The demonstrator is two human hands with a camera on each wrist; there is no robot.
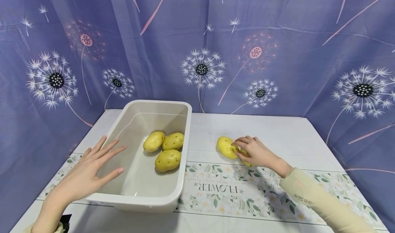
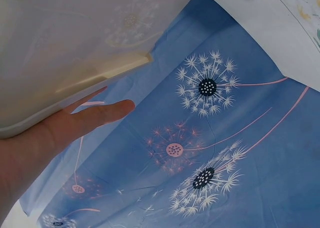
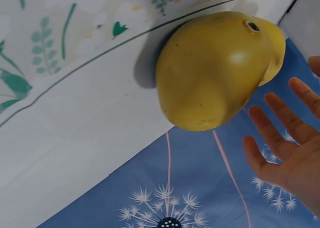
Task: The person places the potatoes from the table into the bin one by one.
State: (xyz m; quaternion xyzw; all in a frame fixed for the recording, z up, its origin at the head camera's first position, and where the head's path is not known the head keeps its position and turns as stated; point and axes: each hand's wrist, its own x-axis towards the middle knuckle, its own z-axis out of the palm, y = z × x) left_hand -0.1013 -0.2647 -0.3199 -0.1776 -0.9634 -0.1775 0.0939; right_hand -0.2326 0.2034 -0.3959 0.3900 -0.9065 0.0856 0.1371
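Observation:
Two yellow potatoes lie close together on the table: a left potato (image 1: 225,146) shows almost whole, while the right potato (image 1: 247,163) is largely hidden beneath my right hand (image 1: 254,153). From the right wrist, the near potato (image 3: 210,70) overlaps the far one (image 3: 276,52), and my fingers (image 3: 272,133) are spread beside them with a gap. Over the left side of a whitish plastic basin (image 1: 182,181), my left hand (image 1: 81,176) holds nothing, its fingers straight and splayed. Three more potatoes (image 1: 168,160) rest inside the basin, towards its right wall.
A white table (image 1: 271,130) carries a floral printed strip (image 1: 213,200) with the word FLOWER. Blue-violet cloth (image 1: 166,61) with dandelion prints hangs behind the table and along both sides. The basin takes up the table's left half.

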